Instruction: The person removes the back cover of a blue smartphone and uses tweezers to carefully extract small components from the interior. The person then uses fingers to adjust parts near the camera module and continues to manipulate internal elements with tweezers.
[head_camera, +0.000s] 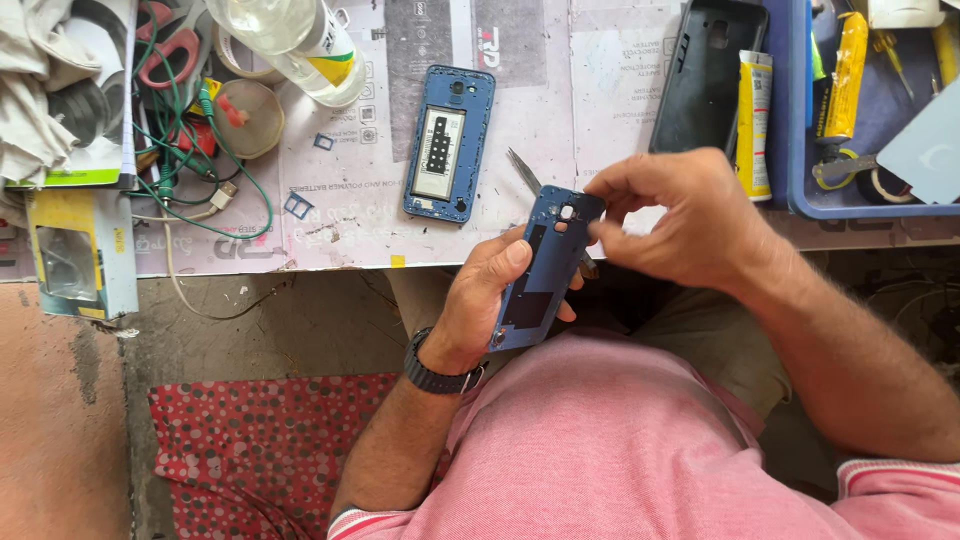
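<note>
— What sort of place is this looking like?
— A small phone-repair workbench. An opened blue phone (449, 143) is lying on the paper-covered bench (600, 120), with tangled cables (190, 150) beside it.
— Anything else pointing that way?
— A blue tray (795, 120) is holding glue tubes and tools, and a black back cover (705, 75) is lying nearby.

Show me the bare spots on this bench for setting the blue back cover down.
Free: the mat between the open blue phone and black case. Smaller patch left of the phone. Crowded: cables and bottle upper left, blue tray right.
</note>
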